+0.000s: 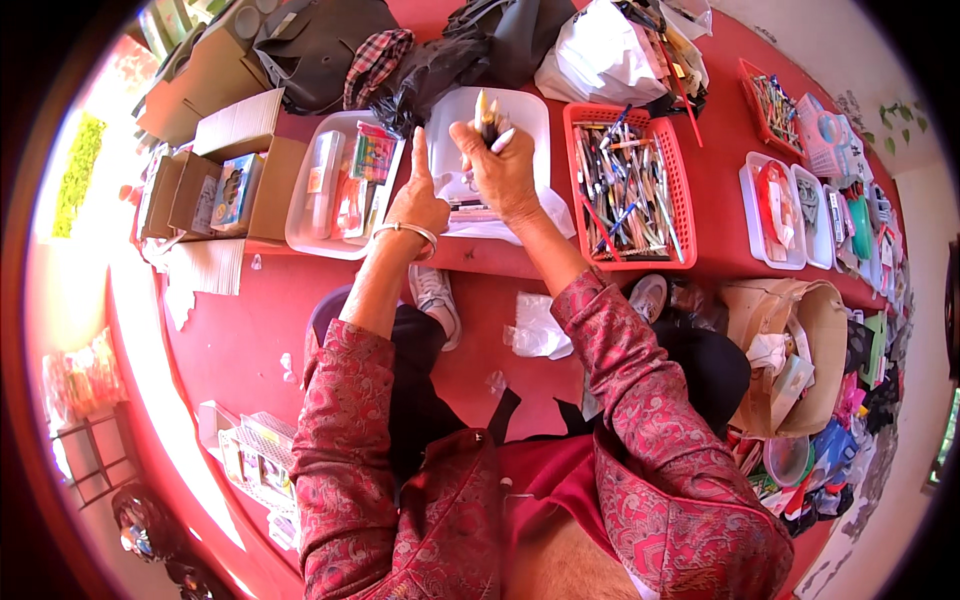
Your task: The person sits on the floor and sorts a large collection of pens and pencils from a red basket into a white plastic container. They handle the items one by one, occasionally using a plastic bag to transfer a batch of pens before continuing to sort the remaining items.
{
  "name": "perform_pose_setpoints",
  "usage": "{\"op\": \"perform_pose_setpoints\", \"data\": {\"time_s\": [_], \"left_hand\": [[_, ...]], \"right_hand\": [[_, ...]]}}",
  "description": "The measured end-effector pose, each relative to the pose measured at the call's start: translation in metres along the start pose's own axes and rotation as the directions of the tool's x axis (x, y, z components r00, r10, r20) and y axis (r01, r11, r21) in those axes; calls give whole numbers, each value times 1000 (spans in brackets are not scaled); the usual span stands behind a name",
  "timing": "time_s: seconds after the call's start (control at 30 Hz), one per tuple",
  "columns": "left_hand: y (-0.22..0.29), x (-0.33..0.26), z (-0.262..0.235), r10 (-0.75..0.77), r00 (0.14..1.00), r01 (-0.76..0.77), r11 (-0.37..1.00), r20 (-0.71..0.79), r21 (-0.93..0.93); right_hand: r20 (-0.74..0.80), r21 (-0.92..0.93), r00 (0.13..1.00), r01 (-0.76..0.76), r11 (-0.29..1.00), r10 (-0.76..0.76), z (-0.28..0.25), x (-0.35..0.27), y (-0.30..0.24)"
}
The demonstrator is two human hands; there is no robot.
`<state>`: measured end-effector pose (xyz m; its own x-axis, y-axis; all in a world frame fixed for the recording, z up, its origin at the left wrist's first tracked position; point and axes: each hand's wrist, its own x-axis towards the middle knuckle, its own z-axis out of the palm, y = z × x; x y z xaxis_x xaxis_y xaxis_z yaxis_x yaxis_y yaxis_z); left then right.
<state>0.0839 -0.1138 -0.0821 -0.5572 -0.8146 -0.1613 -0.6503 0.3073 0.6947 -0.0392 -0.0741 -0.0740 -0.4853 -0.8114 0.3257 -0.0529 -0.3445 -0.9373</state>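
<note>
My right hand (505, 175) is closed round a small bunch of pens and pencils (487, 112), their tips pointing up and away from me. My left hand (418, 203), a bangle at its wrist, is close by on the left with its index finger stretched out; the other fingers are curled and I see nothing in them. Beneath both hands, a translucent white tray (543, 135) has some pens lying near its front side. On the right stands a red plastic basket (683, 195) full of mixed pens and pencils (628, 185).
Left of the hands is a white tray (300, 215) with stationery packs, then an open cardboard box (262, 190). Black bags (320, 55) and a white bag (595, 55) lie behind. At right are smaller trays (768, 255) and a large carton (805, 400) on the floor.
</note>
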Motion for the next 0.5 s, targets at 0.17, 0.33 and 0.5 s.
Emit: {"op": "perform_pose_setpoints", "data": {"time_s": [0.17, 0.33, 0.5], "left_hand": [[2, -1, 0, -29, 1000, 28, 999, -12, -42], [-2, -1, -3, -69, 997, 69, 998, -43, -1], [-1, -1, -5, -5, 999, 10, 994, -45, 111]], "right_hand": [[150, -155, 984, 122, 980, -99, 4, -17, 16], [303, -333, 948, 200, 922, -96, -9, -23, 32], [506, -733, 859, 379, 565, 80, -43, -26, 54]]}}
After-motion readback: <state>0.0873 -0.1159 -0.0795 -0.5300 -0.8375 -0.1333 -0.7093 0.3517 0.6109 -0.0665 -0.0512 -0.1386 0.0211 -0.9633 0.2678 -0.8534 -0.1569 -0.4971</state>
